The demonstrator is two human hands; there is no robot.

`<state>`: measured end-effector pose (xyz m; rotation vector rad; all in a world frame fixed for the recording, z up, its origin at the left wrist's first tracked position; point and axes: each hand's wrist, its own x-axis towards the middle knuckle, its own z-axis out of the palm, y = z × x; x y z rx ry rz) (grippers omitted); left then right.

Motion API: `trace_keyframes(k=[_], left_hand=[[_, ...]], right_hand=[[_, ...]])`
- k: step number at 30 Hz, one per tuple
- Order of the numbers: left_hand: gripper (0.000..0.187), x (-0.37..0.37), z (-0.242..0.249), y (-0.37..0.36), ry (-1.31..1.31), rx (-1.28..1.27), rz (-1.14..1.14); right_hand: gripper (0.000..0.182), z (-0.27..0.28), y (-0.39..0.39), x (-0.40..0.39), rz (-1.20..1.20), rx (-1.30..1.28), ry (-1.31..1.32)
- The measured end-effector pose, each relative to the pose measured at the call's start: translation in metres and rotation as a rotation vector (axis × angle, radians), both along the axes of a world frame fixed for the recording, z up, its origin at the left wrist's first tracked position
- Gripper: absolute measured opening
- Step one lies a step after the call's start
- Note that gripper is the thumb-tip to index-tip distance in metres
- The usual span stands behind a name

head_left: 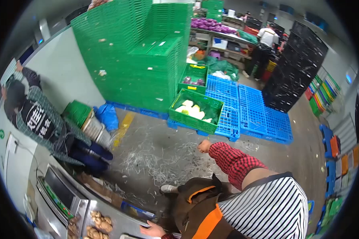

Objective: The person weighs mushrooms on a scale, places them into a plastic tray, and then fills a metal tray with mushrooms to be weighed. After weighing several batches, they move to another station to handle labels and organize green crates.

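Note:
My left hand (152,230) is low in the picture beside the metal worktop (117,221), its fingers apart and nothing in them. Brown, lumpy produce (101,221) lies on the worktop to its left. My right hand (204,146), below a red checked sleeve, hangs over the floor with its fingers curled; whether they hold anything is hidden. Just beyond it, a green crate (216,112) with pale vegetables (192,109) rests on blue pallets (229,124).
Tall stacks of green crates (119,59) and black crates (295,65) stand ahead. One person (40,119) reaches up at the left wall; another (265,44) stands at the far shelves. White strips litter the floor (159,153).

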<state>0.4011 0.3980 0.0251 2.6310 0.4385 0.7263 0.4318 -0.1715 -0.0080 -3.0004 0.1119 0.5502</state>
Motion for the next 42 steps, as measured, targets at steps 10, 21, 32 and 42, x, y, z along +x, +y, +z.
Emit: trace_keyframes(k=[10,21,32,42], left_hand=[[0.051,-0.001,0.003,0.006,0.135,-0.22,-0.056],[0.051,0.0,0.009,0.004,0.162,-0.289,-0.014],[0.052,-0.001,0.003,0.007,0.174,-0.339,-0.014],[0.058,-0.002,0.001,0.013,0.177,-0.198,-0.025]], right_hand=[[0.032,0.045,0.045,0.043,-0.836,0.878,-0.081],[0.029,0.029,0.032,-0.004,-0.88,0.764,0.156],[0.031,0.005,0.024,-0.02,-0.911,0.652,0.14],[0.038,0.011,-0.035,-0.001,-0.88,0.652,0.043]])
